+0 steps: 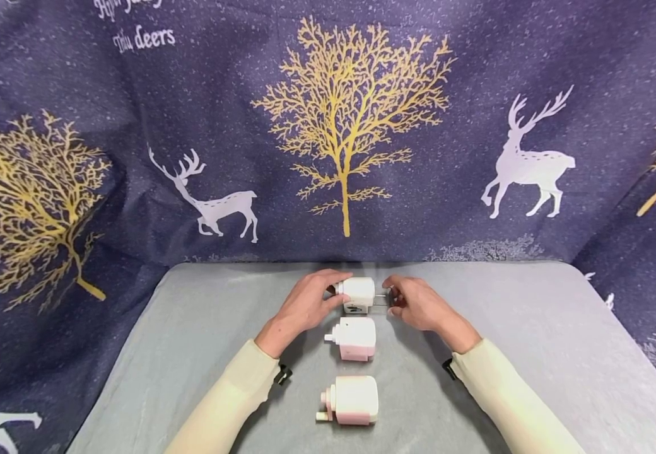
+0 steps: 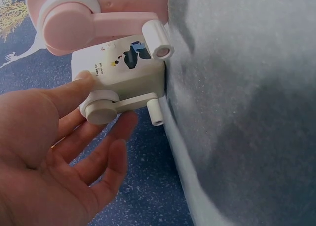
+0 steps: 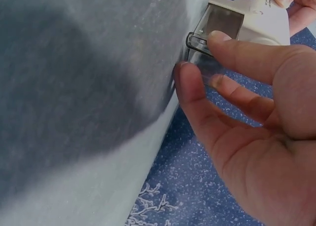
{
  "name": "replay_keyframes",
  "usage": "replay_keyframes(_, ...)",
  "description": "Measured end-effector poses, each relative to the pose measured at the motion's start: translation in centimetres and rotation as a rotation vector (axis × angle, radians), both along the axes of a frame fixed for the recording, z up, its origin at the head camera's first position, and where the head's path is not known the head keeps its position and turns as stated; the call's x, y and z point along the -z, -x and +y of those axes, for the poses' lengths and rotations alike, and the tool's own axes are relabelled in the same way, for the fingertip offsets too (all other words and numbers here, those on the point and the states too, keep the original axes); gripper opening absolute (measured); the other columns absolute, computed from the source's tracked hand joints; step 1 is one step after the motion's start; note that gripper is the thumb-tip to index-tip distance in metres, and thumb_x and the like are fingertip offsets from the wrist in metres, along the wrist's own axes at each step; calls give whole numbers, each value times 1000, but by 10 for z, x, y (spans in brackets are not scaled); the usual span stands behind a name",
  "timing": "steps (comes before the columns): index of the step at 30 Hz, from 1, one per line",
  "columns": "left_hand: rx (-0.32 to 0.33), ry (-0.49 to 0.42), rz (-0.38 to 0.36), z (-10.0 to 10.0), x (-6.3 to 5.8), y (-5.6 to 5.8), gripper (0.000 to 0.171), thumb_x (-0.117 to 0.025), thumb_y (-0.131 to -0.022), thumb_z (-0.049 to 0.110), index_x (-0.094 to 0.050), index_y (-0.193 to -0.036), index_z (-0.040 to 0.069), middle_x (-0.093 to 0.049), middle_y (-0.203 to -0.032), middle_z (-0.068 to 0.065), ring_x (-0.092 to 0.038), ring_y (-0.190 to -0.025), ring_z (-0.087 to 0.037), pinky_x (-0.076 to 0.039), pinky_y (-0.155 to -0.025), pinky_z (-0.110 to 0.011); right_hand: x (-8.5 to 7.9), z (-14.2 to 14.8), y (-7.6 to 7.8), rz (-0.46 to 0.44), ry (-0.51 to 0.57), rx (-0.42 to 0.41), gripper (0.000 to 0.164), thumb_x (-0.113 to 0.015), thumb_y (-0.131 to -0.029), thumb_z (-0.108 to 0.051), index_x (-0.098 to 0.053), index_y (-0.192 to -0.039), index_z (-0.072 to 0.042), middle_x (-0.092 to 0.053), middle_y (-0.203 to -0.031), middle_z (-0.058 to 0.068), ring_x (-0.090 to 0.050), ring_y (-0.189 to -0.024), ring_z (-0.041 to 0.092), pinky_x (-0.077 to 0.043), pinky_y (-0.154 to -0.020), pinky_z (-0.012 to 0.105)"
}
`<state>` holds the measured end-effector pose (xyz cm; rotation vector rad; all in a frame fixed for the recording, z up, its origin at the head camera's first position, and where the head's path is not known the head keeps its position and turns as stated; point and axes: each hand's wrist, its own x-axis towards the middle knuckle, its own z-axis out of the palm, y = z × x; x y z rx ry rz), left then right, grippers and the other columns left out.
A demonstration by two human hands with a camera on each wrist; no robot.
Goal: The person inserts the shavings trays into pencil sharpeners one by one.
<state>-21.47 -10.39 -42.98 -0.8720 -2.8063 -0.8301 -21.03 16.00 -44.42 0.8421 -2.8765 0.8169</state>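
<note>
A white hand-crank pencil sharpener [image 1: 359,290] with a printed cartoon stands at the table's far edge. My left hand [image 1: 306,301] grips it from the crank side, the thumb on its near face and the fingers behind; its crank [image 2: 133,103] shows in the left wrist view. On the opposite side my right hand [image 1: 422,305] pinches the sharpener's dark pull-out front [image 1: 391,296], which stands away from the body on thin metal rods. A bent wire loop [image 3: 197,45] shows by the right thumb in the right wrist view, next to a dark see-through drawer [image 3: 225,23].
Two pink crank sharpeners stand in line nearer me: one [image 1: 357,338] just in front of the white one, another [image 1: 356,400] closer still. A grey cloth covers the table [image 1: 509,302]. Behind the far edge hangs a dark blue curtain [image 1: 407,233] with trees and deer.
</note>
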Motion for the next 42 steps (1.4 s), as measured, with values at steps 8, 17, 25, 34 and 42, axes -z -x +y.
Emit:
replay_keyframes(8,-7,22,7,1,0,0,51,-68,-91,37,-58,-138,22,-58,-132,6,-56,-112,-10,-47,-95,-34,1,-4,3,1,-8,0,47,-79,-75,-3,-61,-118,0,-64,-86,7,-58,-76,16,-53,-73,39)
replay_keyframes(17,-3,22,2,1,0,0,50,-68,-91,37,-57,-139,24,-57,-132,7,-57,-110,-11,-48,-93,-32,1,-8,3,3,2,-16,48,-78,-76,-5,-60,-119,-1,-64,-87,8,-57,-76,16,-52,-73,39)
replay_keyframes(25,1,21,-3,1,0,-1,51,-67,-92,36,-57,-139,21,-58,-132,6,-58,-107,-11,-50,-90,-33,1,-12,2,-20,12,-10,45,-77,-76,-6,-58,-116,3,-64,-91,8,-59,-80,19,-53,-75,39)
replay_keyframes(34,-2,18,6,1,1,-1,50,-68,-91,36,-58,-139,23,-58,-131,7,-59,-105,-10,-50,-89,-32,0,-16,3,-22,23,-18,44,-77,-76,-5,-58,-115,3,-66,-90,11,-61,-79,20,-53,-75,40)
replay_keyframes(42,3,13,14,0,2,0,51,-68,-91,36,-58,-138,21,-58,-130,6,-60,-102,-11,-51,-86,-32,-1,-18,3,-13,21,-19,43,-77,-76,-4,-58,-114,3,-66,-89,11,-61,-79,19,-54,-75,39)
